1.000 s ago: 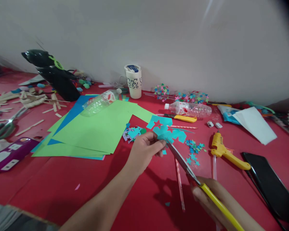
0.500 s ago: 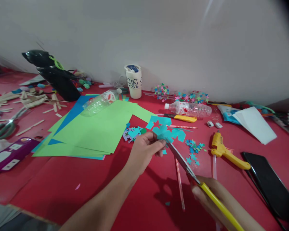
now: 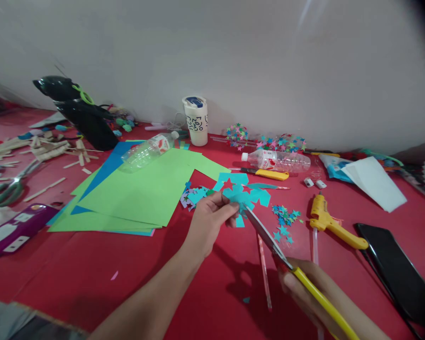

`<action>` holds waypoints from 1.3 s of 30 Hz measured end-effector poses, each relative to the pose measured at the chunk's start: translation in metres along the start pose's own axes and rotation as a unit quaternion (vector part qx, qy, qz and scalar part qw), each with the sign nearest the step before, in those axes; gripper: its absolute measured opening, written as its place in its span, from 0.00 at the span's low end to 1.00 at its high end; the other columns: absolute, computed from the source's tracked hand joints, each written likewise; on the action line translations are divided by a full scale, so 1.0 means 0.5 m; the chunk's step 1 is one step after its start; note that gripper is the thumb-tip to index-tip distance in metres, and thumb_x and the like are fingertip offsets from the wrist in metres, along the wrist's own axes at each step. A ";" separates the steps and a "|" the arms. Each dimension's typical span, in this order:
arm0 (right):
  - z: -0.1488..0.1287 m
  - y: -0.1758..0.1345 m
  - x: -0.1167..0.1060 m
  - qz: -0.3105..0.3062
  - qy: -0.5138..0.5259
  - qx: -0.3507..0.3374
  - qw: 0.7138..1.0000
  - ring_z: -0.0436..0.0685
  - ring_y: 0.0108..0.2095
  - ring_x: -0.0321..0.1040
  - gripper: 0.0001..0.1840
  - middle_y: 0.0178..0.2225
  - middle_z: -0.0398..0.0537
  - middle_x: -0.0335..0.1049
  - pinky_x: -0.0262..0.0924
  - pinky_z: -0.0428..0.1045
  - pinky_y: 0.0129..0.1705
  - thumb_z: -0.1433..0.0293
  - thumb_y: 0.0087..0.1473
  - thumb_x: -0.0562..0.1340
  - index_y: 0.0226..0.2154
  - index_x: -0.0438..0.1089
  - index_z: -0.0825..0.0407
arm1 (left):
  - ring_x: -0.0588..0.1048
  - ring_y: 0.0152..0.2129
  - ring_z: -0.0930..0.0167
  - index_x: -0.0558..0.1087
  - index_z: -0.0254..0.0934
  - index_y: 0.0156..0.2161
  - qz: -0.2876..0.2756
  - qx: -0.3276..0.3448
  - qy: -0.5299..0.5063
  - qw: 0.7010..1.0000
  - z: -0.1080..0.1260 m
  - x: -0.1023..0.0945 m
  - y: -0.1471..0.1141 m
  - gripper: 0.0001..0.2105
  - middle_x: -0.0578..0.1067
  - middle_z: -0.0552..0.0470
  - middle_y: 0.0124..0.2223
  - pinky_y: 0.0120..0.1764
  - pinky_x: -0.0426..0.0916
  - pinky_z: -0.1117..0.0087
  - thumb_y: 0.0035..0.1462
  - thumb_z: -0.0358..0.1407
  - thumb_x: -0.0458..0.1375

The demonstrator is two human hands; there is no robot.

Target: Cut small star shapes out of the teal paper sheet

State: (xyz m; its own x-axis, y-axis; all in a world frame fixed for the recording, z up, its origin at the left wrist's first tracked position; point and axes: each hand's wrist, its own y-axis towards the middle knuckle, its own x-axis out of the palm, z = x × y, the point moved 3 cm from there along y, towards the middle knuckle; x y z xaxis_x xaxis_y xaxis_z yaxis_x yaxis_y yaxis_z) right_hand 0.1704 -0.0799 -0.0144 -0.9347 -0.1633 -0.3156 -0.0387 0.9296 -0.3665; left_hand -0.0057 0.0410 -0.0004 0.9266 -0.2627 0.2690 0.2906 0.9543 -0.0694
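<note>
Yellow-handled scissors (image 3: 301, 277) met turquoise paper (image 3: 236, 193) over a red table (image 3: 92, 264)

The turquoise paper was just right of the frame's centre, pierced by star-shaped holes. The left hand (image 3: 212, 217) pinched it narrowly between thumb and fingers. The right hand (image 3: 299, 295), at the lower right, was closed around the handle, and the blades slanted up and left, their tips at the paper beside the left thumb. Whether the blades were parted was too fine to tell.

Small loose stars (image 3: 284, 230) lay just right of the paper, and purple and blue scraps (image 3: 189, 199) lay left of it, near the left hand. A pink striped straw (image 3: 264, 271) lay in the lower middle, beneath the blades. At the right were a yellow glue gun (image 3: 318, 212) and a flat black device (image 3: 393, 269). A yellow cutter (image 3: 272, 174) and a clear bottle (image 3: 271, 160) lay behind the paper. Green sheets (image 3: 145, 193) spread left of centre, a second bottle (image 3: 145, 153) resting on them. A white cup (image 3: 197, 125) stood upright at the upper middle. Wooden sticks (image 3: 46, 148) and a purple object (image 3: 21, 229) lay at the left.
</note>
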 end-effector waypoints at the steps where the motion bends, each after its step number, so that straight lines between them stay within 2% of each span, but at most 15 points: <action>1: -0.001 0.001 0.001 -0.013 0.005 -0.006 1.000 0.47 0.18 0.47 0.32 0.17 0.36 0.47 0.47 0.44 0.18 0.37 0.44 0.53 0.18 0.57 0.50 | 0.67 0.17 0.78 0.70 0.33 0.27 -0.003 -0.005 0.001 1.000 -0.001 0.001 0.000 0.06 0.69 0.54 0.23 0.22 0.62 0.78 0.51 0.34 0.59; 5: 0.003 0.003 0.005 -0.074 0.021 0.009 0.997 0.44 0.14 0.40 0.30 0.15 0.32 0.45 0.37 0.43 0.14 0.39 0.47 0.51 0.22 0.55 0.49 | 0.68 0.17 0.78 0.71 0.34 0.28 -0.012 -0.007 0.004 1.000 -0.003 0.007 -0.003 0.05 0.69 0.55 0.24 0.22 0.63 0.78 0.50 0.34 0.60; 7: 0.004 0.002 0.004 -0.085 0.023 0.018 0.996 0.44 0.13 0.39 0.30 0.14 0.32 0.45 0.35 0.44 0.13 0.39 0.47 0.51 0.23 0.56 0.49 | 0.67 0.17 0.79 0.72 0.34 0.29 -0.013 -0.006 0.001 1.000 -0.001 0.008 -0.003 0.04 0.69 0.55 0.24 0.21 0.63 0.79 0.50 0.33 0.60; 11: -0.004 0.000 -0.004 -0.040 0.000 -0.004 0.999 0.47 0.17 0.47 0.32 0.16 0.36 0.49 0.47 0.44 0.18 0.37 0.43 0.53 0.19 0.57 0.50 | 0.67 0.17 0.79 0.73 0.34 0.29 -0.016 -0.011 0.000 1.000 0.002 0.008 -0.003 0.03 0.68 0.55 0.24 0.21 0.63 0.79 0.50 0.32 0.60; 13: -0.007 -0.003 -0.007 -0.015 -0.002 0.003 1.000 0.50 0.20 0.51 0.32 0.18 0.37 0.51 0.53 0.45 0.23 0.37 0.41 0.55 0.18 0.58 0.50 | 0.67 0.17 0.79 0.72 0.33 0.28 -0.019 -0.012 -0.003 1.000 0.002 0.008 -0.003 0.04 0.68 0.55 0.23 0.21 0.62 0.80 0.50 0.33 0.60; 15: -0.007 -0.006 -0.005 -0.005 0.003 0.017 1.000 0.50 0.21 0.53 0.32 0.19 0.38 0.52 0.55 0.46 0.25 0.37 0.42 0.55 0.19 0.60 0.50 | 0.67 0.16 0.79 0.71 0.33 0.27 -0.017 -0.012 -0.006 1.000 0.002 0.008 -0.003 0.04 0.68 0.55 0.23 0.21 0.62 0.80 0.49 0.33 0.60; 17: -0.006 -0.008 -0.001 0.004 0.007 0.020 1.000 0.50 0.21 0.53 0.32 0.19 0.38 0.52 0.54 0.45 0.23 0.38 0.42 0.55 0.20 0.59 0.50 | 0.67 0.16 0.79 0.71 0.33 0.27 -0.011 -0.011 -0.004 1.000 0.002 0.007 -0.003 0.05 0.68 0.55 0.23 0.21 0.62 0.80 0.49 0.33 0.60; 21: -0.004 -0.007 0.006 0.015 0.012 0.014 1.000 0.49 0.20 0.47 0.32 0.19 0.37 0.47 0.44 0.43 0.17 0.37 0.43 0.53 0.19 0.54 0.49 | 0.67 0.16 0.79 0.71 0.32 0.28 -0.005 -0.010 0.007 1.000 0.000 0.006 -0.003 0.05 0.68 0.55 0.23 0.21 0.62 0.79 0.49 0.34 0.60; 26: -0.004 -0.003 0.009 0.021 0.005 0.012 1.000 0.48 0.20 0.44 0.33 0.20 0.35 0.41 0.44 0.44 0.18 0.35 0.42 0.51 0.19 0.48 0.48 | 0.67 0.16 0.79 0.70 0.32 0.28 0.002 -0.017 0.011 1.000 0.001 0.007 -0.004 0.06 0.68 0.55 0.24 0.21 0.62 0.78 0.49 0.34 0.60; 29: -0.002 -0.004 0.008 0.025 0.005 0.011 1.000 0.48 0.19 0.44 0.32 0.19 0.36 0.43 0.43 0.43 0.17 0.36 0.42 0.52 0.19 0.50 0.48 | 0.66 0.16 0.79 0.70 0.32 0.27 0.003 -0.018 0.010 1.000 0.002 0.007 -0.004 0.05 0.68 0.55 0.23 0.21 0.62 0.78 0.49 0.33 0.60; 35: 0.002 -0.005 0.002 0.041 -0.008 0.005 0.999 0.48 0.20 0.48 0.33 0.18 0.37 0.48 0.47 0.44 0.19 0.37 0.43 0.54 0.18 0.59 0.51 | 0.67 0.16 0.78 0.70 0.32 0.27 0.004 -0.019 0.005 1.000 -0.001 0.006 -0.003 0.05 0.69 0.55 0.23 0.21 0.62 0.78 0.49 0.33 0.60; 39: 0.002 -0.003 0.009 -0.006 0.040 0.016 0.999 0.46 0.17 0.42 0.30 0.16 0.35 0.45 0.39 0.43 0.15 0.39 0.45 0.54 0.21 0.58 0.50 | 0.67 0.16 0.78 0.70 0.32 0.27 -0.006 -0.020 -0.010 1.000 -0.002 0.008 -0.003 0.06 0.70 0.54 0.23 0.21 0.61 0.78 0.50 0.33 0.60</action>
State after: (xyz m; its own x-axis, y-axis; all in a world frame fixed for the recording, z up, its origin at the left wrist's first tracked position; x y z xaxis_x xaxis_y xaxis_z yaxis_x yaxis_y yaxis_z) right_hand 0.1665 -0.0821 -0.0162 -0.9593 -0.1461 -0.2416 -0.0395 0.9168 -0.3974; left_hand -0.0021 0.0383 -0.0001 0.9184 -0.2708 0.2883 0.3112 0.9446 -0.1042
